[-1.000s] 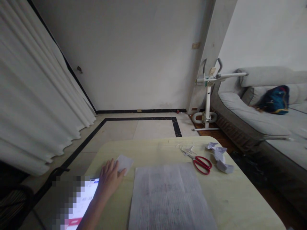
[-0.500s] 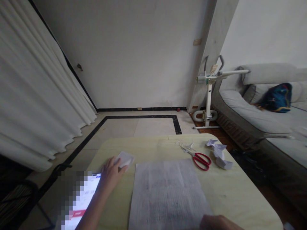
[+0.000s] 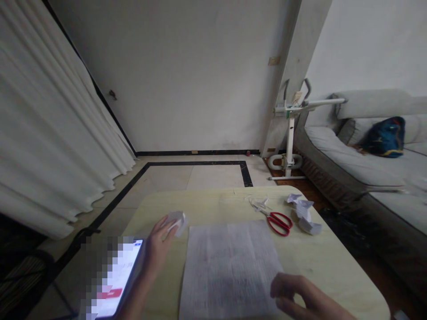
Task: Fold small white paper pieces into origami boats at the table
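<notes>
At the left of the table, my left hand [image 3: 162, 235] closes its fingers and thumb on a small white piece of paper [image 3: 178, 218], which is bent up between them. My right hand [image 3: 300, 291] hovers by the right edge of a large printed sheet [image 3: 230, 262], its fingers curled and thumb apart, with nothing visible in it. Red-handled scissors [image 3: 280, 223] lie beyond the sheet, their blades near thin white scraps [image 3: 262, 203]. Folded white papers [image 3: 304, 211] rest to their right.
A lit phone [image 3: 125, 271] is beside my left forearm, partly pixelated. The pale wooden table [image 3: 333, 271] has rounded corners. Past it stand a white exercise machine [image 3: 290, 138] and a grey sofa [image 3: 353, 164] with a blue bag [image 3: 385, 138]. A white curtain [image 3: 56, 133] hangs at left.
My left hand has gone from lying flat by the small paper to gripping and bending it up. My right hand has come into view from the bottom edge, over the sheet's right side.
</notes>
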A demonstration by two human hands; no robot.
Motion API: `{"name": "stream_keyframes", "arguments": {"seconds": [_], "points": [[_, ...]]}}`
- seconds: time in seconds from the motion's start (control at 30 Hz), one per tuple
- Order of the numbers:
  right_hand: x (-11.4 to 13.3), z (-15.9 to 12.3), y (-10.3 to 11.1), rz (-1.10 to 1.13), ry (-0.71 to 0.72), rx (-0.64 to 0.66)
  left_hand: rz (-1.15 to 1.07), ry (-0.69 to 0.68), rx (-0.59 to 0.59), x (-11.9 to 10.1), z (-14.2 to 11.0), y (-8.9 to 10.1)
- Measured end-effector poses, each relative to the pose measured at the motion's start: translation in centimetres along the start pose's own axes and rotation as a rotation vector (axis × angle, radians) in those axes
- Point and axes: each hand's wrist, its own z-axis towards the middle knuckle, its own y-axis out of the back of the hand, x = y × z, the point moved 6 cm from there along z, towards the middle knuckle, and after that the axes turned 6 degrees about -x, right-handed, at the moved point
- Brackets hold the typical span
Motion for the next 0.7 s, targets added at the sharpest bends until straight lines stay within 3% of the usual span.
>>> {"name": "stream_keyframes", "arguments": {"seconds": [0.17, 0.27, 0.37, 0.47, 0.57, 0.7], "points": [[3.2, 4.0, -2.4, 0.221, 0.173, -0.138, -0.206, -0.148, 0.056, -8.1, -3.6, -1.6], [4.2, 6.6, -3.8, 0.327, 0.198, -0.258, -0.178, -0.249, 0.13, -12.0, -5.7, -3.0], [4.0, 7.8, -4.4, 0.387, 0.225, -0.364, -0.179, -0.355, 0.133, -13.9, -7.1, -3.5], [3.4, 7.7, -4.1, 0.453, 0.24, -0.424, -0.204, -0.371, 0.164, -14.0, -8.0, -3.8], [2.6, 7.4, -3.6, 0.504, 0.192, -0.397, -0.304, -0.23, 0.176, -13.5, -8.5, -3.7], [2.3, 6.7, -3.0, 0.552, 0.104, -0.348, -0.511, 0.209, 0.186, -13.0, -8.8, -3.4]]}}
